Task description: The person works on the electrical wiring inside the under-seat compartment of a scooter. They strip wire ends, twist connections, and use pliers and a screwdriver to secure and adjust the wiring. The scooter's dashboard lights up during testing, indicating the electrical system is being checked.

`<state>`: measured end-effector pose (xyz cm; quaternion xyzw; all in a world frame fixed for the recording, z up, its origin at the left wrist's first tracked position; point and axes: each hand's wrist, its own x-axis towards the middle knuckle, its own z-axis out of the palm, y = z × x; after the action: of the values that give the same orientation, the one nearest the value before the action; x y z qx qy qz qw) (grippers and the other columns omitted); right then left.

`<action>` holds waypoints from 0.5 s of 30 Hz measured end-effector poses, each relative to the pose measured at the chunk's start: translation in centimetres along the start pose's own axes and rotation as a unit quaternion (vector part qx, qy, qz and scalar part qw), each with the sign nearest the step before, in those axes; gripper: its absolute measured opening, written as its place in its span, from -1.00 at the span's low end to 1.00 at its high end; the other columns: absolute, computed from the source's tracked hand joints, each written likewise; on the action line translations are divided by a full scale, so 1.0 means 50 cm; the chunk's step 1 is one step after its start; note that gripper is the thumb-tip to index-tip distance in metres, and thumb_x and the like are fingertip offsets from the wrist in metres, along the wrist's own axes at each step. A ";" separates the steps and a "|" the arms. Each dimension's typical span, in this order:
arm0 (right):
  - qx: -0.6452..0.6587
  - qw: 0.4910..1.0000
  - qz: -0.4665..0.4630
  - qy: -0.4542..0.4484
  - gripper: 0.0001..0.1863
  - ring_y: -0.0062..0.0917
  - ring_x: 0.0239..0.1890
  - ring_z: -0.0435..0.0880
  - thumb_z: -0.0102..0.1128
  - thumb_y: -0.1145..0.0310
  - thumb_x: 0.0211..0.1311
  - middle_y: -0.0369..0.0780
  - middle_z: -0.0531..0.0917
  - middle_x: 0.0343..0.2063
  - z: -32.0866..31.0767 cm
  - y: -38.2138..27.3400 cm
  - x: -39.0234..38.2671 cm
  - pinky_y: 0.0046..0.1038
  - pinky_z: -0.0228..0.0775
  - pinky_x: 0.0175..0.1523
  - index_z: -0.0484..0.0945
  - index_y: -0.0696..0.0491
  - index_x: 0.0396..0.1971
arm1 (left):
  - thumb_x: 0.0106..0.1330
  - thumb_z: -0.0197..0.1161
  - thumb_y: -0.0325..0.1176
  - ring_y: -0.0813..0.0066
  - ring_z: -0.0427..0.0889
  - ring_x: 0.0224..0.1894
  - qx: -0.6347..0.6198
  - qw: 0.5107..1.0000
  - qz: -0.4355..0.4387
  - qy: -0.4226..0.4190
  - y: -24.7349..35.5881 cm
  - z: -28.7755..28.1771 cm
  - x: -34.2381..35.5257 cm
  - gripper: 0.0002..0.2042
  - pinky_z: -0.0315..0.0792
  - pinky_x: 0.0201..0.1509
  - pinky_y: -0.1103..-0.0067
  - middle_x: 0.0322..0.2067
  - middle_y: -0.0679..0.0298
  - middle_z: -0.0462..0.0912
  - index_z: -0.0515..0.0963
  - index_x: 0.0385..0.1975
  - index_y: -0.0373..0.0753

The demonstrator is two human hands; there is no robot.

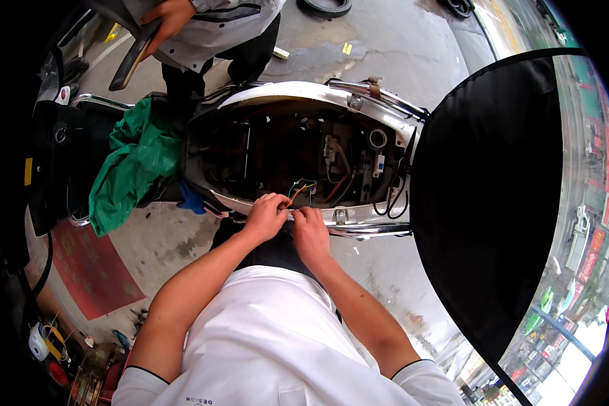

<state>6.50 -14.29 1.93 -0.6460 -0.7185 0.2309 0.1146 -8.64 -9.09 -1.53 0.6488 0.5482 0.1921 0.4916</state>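
Both of my hands meet at the near rim of a white scooter body point(277, 91), whose seat compartment point(277, 155) lies uncovered. My left hand point(269, 215) is closed, its fingertips pinching at thin coloured wires point(300, 191) that rise from the compartment. Close beside it, my right hand point(310, 233) is also closed, fingertips nearly touching the left ones; what it pinches is too small to make out. Inside the compartment are a connector with pale cables point(331, 150), a small white-and-blue switch point(379, 164) and a round ring-shaped part point(377, 139).
A green plastic sheet point(132, 166) drapes over the scooter's left part. Across from me another person's hand point(172, 20) is near a dark flat object point(134, 59). A large black panel point(494, 196) stands at the right. A red mat point(95, 267) and a tyre point(325, 5) lie on the floor.
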 end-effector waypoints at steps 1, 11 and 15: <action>0.013 1.000 0.000 0.015 -0.65 -0.24 -0.03 0.53 0.23 0.59 0.01 -0.13 0.57 -0.14 0.000 0.000 -0.004 -0.29 0.48 0.02 0.57 0.11 -0.12 | 0.11 0.25 -0.52 0.24 0.60 -0.25 0.003 1.000 0.004 -0.006 -0.001 0.000 -0.001 -0.79 0.50 -0.10 0.41 -0.36 0.16 0.59 0.61 -0.23 -0.32; 0.161 0.967 0.195 0.038 -0.70 -0.12 -0.01 0.56 0.15 0.58 0.19 -0.05 0.58 -0.13 -0.053 0.041 0.015 -0.20 0.47 -0.01 0.50 0.13 -0.04 | 0.11 0.31 -0.47 0.26 0.57 -0.30 0.005 1.000 -0.005 -0.017 0.005 0.002 0.000 -0.82 0.46 -0.17 0.43 -0.42 0.19 0.58 0.66 -0.27 -0.31; 0.038 0.997 0.064 -0.035 -0.76 -0.19 -0.06 0.56 0.18 0.58 0.08 -0.11 0.58 -0.18 -0.069 0.044 0.028 -0.25 0.48 -0.04 0.55 0.12 -0.19 | 0.10 0.31 -0.48 0.27 0.57 -0.29 0.007 1.000 -0.011 -0.014 0.007 0.004 0.001 -0.83 0.46 -0.16 0.43 -0.43 0.19 0.58 0.65 -0.29 -0.31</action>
<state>9.83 -12.16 3.66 -0.6776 -0.6698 0.2872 0.0989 -8.30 -9.10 -1.33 0.6484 0.5501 0.1740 0.4967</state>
